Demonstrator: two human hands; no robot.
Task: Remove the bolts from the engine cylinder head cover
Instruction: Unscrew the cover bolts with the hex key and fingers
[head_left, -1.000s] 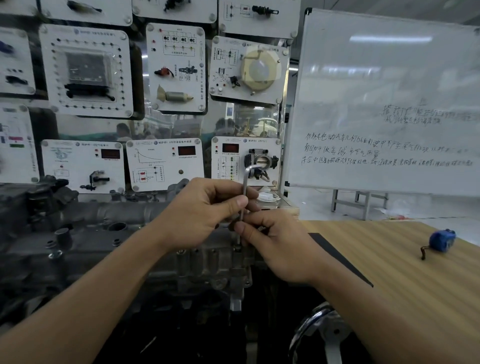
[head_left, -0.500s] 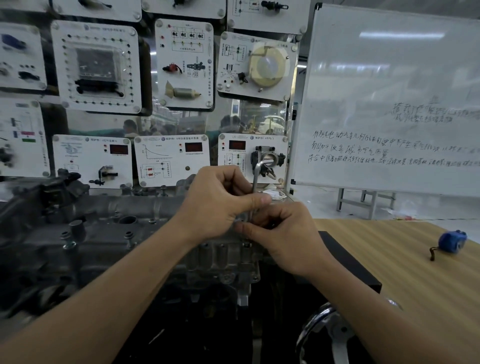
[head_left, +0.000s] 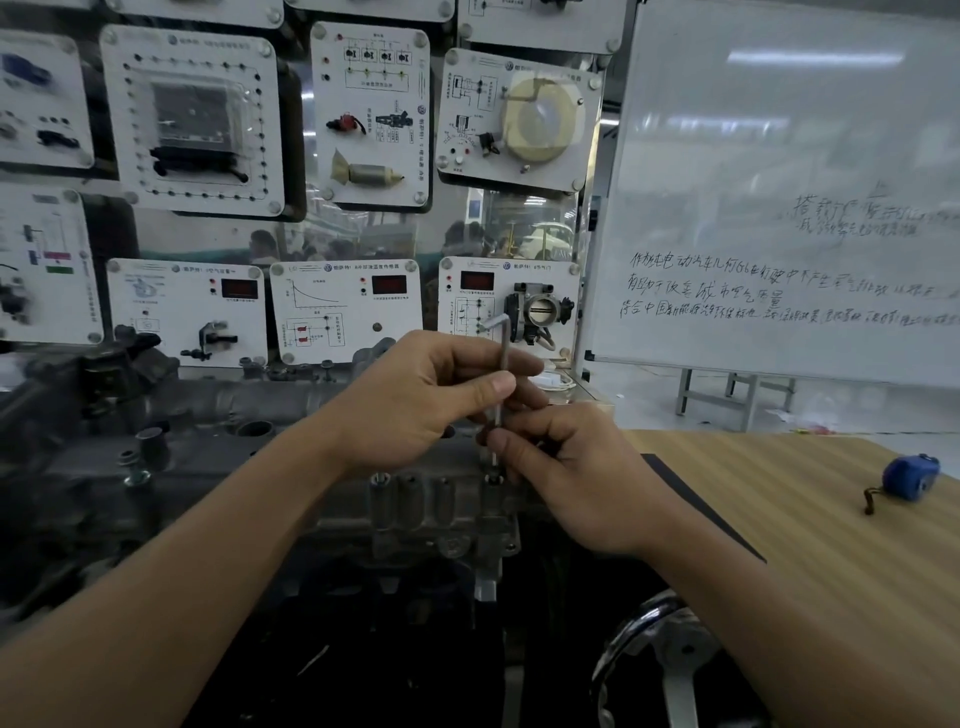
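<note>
A grey metal engine cylinder head cover (head_left: 218, 447) stretches across the left and middle of the view. An L-shaped hex key (head_left: 503, 348) stands upright, its lower tip in a bolt (head_left: 492, 478) at the cover's right end. My left hand (head_left: 415, 400) pinches the key's shaft between thumb and fingers. Lower on the shaft, just above the bolt, the fingertips of my right hand (head_left: 566, 478) pinch it too. Another bolt head (head_left: 383, 478) shows on the cover's near edge, left of the key.
A wooden table (head_left: 810, 561) lies to the right with a blue tape measure (head_left: 910, 477) on it. White training panels (head_left: 343, 306) hang behind the engine, a whiteboard (head_left: 779, 197) at right. A chrome wheel (head_left: 665, 660) sits low, below my right forearm.
The key's short arm has swung round as both hands turn it; it now points left. The camera view has shifted slightly, and both hands keep their hold.
</note>
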